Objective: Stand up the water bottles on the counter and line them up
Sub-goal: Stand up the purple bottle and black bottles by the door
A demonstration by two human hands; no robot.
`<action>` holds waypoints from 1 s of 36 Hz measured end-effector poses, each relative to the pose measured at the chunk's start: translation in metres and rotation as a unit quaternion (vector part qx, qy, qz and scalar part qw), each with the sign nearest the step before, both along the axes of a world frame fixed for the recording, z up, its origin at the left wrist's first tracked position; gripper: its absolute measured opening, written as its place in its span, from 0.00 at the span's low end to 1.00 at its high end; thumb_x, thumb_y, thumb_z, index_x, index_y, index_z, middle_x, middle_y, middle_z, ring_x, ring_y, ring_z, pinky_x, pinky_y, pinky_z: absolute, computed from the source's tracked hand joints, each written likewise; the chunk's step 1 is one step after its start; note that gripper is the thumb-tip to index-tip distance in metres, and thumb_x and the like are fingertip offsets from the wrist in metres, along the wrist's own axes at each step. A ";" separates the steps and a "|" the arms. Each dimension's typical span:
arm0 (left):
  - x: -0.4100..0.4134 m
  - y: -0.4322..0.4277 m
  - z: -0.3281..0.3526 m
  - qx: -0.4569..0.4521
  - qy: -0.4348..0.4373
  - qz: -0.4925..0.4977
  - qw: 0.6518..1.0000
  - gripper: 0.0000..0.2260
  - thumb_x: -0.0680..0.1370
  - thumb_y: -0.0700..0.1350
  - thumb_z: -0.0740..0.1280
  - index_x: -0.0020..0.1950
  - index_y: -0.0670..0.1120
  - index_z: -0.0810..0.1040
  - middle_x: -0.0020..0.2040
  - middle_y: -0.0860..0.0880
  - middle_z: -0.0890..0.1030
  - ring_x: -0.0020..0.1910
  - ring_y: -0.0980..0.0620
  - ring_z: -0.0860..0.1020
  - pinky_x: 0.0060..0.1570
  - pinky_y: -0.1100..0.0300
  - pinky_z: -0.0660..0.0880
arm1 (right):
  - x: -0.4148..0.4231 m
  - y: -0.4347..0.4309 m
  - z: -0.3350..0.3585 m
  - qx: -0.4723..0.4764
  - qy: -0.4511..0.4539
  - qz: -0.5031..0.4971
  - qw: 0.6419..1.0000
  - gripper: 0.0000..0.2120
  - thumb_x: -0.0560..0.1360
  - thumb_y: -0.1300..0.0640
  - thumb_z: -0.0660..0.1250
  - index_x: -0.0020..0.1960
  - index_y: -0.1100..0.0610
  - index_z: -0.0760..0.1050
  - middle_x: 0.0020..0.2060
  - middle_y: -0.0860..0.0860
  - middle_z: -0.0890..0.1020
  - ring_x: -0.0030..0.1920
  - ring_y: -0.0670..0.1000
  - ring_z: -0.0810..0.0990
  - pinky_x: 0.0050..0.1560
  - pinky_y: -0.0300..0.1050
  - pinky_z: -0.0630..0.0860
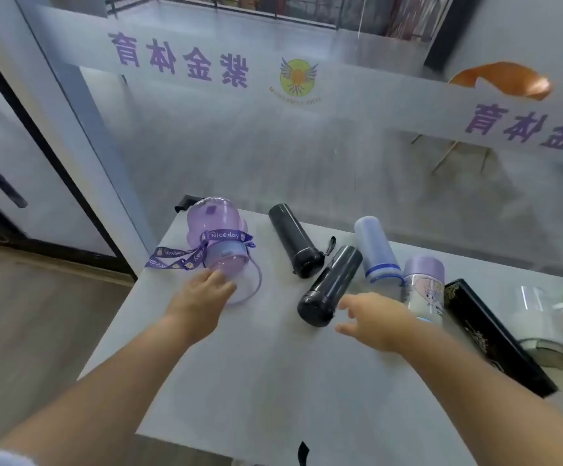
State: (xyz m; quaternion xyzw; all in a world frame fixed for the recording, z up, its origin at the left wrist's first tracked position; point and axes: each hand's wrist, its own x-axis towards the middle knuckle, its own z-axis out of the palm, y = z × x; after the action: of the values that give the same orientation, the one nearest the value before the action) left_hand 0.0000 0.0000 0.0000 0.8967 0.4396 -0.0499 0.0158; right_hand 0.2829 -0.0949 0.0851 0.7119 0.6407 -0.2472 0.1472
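Several bottles lie on their sides on the white counter (273,381). A round purple bottle (212,230) with a "Nice day" strap lies at the far left; my left hand (202,297) rests at its cap end, fingers touching it without a clear grip. Two black flasks lie in the middle, one farther back (293,243) and one nearer (330,287). My right hand (374,317) hovers open just right of the nearer flask's cap. A pale blue bottle (375,250) and a purple cartoon-printed bottle (424,287) lie to the right.
A long black box (495,338) lies at the right, with clear glass jars (548,317) beyond it. A glass wall with purple lettering stands right behind the counter. The counter's left edge drops to a wooden floor. A black strap (303,454) hangs at the near edge.
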 end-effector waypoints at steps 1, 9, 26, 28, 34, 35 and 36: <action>0.004 0.008 -0.004 0.046 -0.019 -0.019 0.999 0.28 0.51 0.35 0.76 0.49 0.46 0.74 0.48 0.44 0.76 0.47 0.41 0.75 0.40 0.54 0.80 | 0.001 0.003 -0.001 0.000 0.000 -0.004 1.000 0.22 0.77 0.43 0.61 0.67 0.50 0.68 0.61 0.50 0.76 0.59 0.53 0.76 0.60 0.51 0.74; 0.029 0.048 -0.003 0.096 0.129 -0.051 0.986 0.43 0.52 0.37 0.76 0.67 0.50 0.69 0.69 0.42 0.55 0.69 0.36 0.54 0.68 0.33 0.54 | 0.016 0.022 -0.011 -0.004 0.007 -0.016 1.000 0.22 0.76 0.42 0.61 0.68 0.48 0.68 0.60 0.48 0.77 0.58 0.50 0.77 0.60 0.50 0.75; 0.031 0.080 -0.040 0.158 0.148 -0.048 0.975 0.49 0.44 0.39 0.79 0.62 0.52 0.66 0.65 0.43 0.65 0.62 0.31 0.64 0.57 0.41 0.62 | 0.020 0.099 -0.033 0.037 0.056 -0.019 0.998 0.18 0.77 0.44 0.61 0.64 0.50 0.70 0.57 0.49 0.80 0.53 0.52 0.79 0.53 0.50 0.77; 0.028 0.082 -0.041 0.166 0.151 -0.053 0.973 0.44 0.46 0.37 0.78 0.60 0.52 0.69 0.65 0.43 0.66 0.61 0.31 0.65 0.54 0.40 0.66 | 0.017 0.106 -0.039 0.045 0.062 -0.017 0.997 0.18 0.78 0.44 0.61 0.64 0.50 0.71 0.56 0.48 0.81 0.52 0.51 0.79 0.52 0.48 0.77; 0.023 0.088 -0.037 0.217 0.079 -0.064 0.971 0.35 0.54 0.34 0.70 0.59 0.53 0.71 0.65 0.45 0.67 0.59 0.32 0.67 0.51 0.42 0.69 | 0.008 0.124 -0.050 0.107 0.100 -0.062 0.987 0.15 0.77 0.47 0.63 0.62 0.52 0.73 0.52 0.47 0.81 0.50 0.50 0.79 0.52 0.48 0.78; 0.022 0.089 -0.035 0.218 0.061 -0.055 0.972 0.35 0.55 0.35 0.69 0.60 0.54 0.70 0.65 0.45 0.67 0.59 0.32 0.67 0.52 0.43 0.67 | 0.007 0.127 -0.052 0.121 0.109 -0.069 0.984 0.15 0.77 0.48 0.64 0.61 0.52 0.73 0.52 0.48 0.81 0.50 0.50 0.79 0.52 0.49 0.78; 0.022 0.090 -0.031 0.212 0.040 -0.042 0.976 0.35 0.55 0.34 0.68 0.61 0.54 0.70 0.66 0.46 0.67 0.59 0.32 0.67 0.52 0.45 0.65 | 0.006 0.129 -0.054 0.133 0.116 -0.073 0.982 0.15 0.77 0.49 0.64 0.61 0.53 0.73 0.53 0.48 0.80 0.50 0.50 0.79 0.53 0.50 0.79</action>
State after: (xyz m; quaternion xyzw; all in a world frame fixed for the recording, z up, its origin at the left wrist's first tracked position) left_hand 0.0218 0.0900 -0.0314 0.8947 0.4020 0.0085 -0.1944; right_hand 0.2891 0.0338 0.0315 0.7364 0.6272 -0.2501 -0.0425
